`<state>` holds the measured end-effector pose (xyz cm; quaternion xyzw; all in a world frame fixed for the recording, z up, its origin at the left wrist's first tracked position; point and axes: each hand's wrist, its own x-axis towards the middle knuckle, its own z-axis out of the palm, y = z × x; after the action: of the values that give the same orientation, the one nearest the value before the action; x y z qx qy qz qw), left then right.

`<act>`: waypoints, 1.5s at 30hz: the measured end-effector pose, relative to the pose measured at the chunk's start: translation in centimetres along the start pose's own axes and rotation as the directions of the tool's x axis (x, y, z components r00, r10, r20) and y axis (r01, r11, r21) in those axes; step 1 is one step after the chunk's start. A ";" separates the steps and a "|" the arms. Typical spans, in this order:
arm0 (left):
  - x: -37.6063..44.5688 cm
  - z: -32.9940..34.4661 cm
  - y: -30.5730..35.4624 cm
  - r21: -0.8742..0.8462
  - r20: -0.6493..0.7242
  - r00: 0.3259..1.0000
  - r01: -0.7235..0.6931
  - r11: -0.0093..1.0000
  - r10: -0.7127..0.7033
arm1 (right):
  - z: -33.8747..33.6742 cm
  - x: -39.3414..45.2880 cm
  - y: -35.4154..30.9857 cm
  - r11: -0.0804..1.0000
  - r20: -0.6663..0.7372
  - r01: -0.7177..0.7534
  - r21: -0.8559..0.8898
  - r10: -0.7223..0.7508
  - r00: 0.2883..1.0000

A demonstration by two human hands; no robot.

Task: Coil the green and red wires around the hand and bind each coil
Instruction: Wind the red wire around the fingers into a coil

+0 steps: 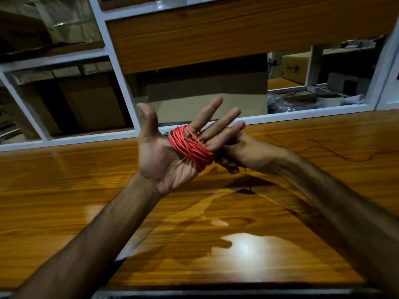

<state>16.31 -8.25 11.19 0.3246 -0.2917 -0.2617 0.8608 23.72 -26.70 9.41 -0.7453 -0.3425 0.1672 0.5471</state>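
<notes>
Wooden table [86, 190]: lower frame, glossy.
Left hand [170, 147]: centre, palm up, fingers spread; red wire coil [190, 147] round them.
Right hand [244, 154]: behind left fingers, grip unclear.

The scene is dim and warm, lit mostly from overhead. A strong white glare patch sits on the glossy desk [64, 180] toward 5 o'clock, with a fainter sheen at 9 o'clock. Dark shadows of the arms and fingers fall on the wood below centre, soft-edged. The shelving [121, 67] at 11 o'clock sinks into deep shade, its contents barely legible, while the opening at 2 o'clock is brighter. The wide-angle lens bends straight edges, most at the corners. Motion blur smears the right hand [246, 152] and both forearms; the left hand [172, 147] is slightly sharper. Overall detail is soft and grainy.
</notes>
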 end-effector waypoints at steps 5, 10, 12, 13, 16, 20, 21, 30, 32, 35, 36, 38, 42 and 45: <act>-0.4 -1.8 1.8 -0.005 -0.188 0.944 -0.279 0.960 0.273 | 0.5 0.5 0.0 0.993 0.111 0.015 -0.118 -0.001 0.994; -0.6 -3.7 3.5 0.237 -0.549 0.628 -0.516 0.823 0.551 | 1.3 0.5 0.2 0.974 0.144 -0.019 -0.227 0.053 0.988; -0.5 -4.0 3.5 0.399 -0.590 0.515 -0.484 0.779 0.622 | 1.7 0.4 0.0 0.975 0.147 -0.010 -0.223 0.044 0.988; -0.4 -4.1 3.5 0.499 -0.602 0.454 -0.430 0.753 0.658 | 2.0 0.4 -0.1 0.973 0.160 -0.006 -0.232 0.045 0.986; -0.2 -4.2 3.2 0.740 -0.572 0.397 -0.128 0.660 0.718 | 2.5 0.3 -0.1 0.952 0.178 -0.004 -0.305 0.061 0.982; -0.5 -5.1 1.9 0.855 -0.518 0.552 0.316 0.411 0.653 | 2.0 0.2 -0.7 0.932 0.121 0.011 -0.363 0.036 0.992; -0.6 -5.0 1.5 0.857 -0.512 0.602 0.402 0.322 0.612 | 1.9 0.2 -0.7 0.932 0.123 0.015 -0.363 0.032 0.992; -1.4 -2.3 1.0 0.589 -0.550 0.773 0.628 0.509 -0.317 | 0.7 -0.2 -1.4 0.751 0.025 0.310 -0.583 -0.365 0.931; -1.9 -2.5 1.1 0.515 -0.379 0.800 0.600 0.612 -0.466 | 0.8 -0.2 -1.5 0.729 0.000 0.369 -0.577 -0.451 0.893; -2.1 -2.7 0.9 0.402 -0.186 0.787 0.608 0.685 -0.588 | 0.9 -0.2 -1.7 0.744 -0.038 0.381 -0.549 -0.478 0.878; -2.1 -2.6 0.5 0.366 -0.128 0.788 0.602 0.710 -0.602 | 0.9 -0.3 -1.7 0.751 -0.038 0.384 -0.538 -0.476 0.879; -2.0 -2.2 -0.3 0.298 -0.034 0.798 0.583 0.756 -0.602 | 1.0 -0.2 -1.7 0.786 -0.041 0.379 -0.489 -0.454 0.890; -1.6 -1.4 -0.6 0.140 0.158 0.840 0.502 0.854 -0.519 | 1.0 0.2 -1.2 0.857 0.005 0.361 -0.368 -0.386 0.922; -1.0 -0.2 -0.4 -0.012 0.207 0.920 0.341 0.940 -0.332 | 1.2 -0.3 0.2 0.918 0.075 0.299 -0.259 -0.290 0.954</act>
<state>15.65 -7.75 10.48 0.3212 -0.3110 -0.4440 0.7765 22.82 -26.09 8.78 -0.7492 -0.4798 0.0485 0.4541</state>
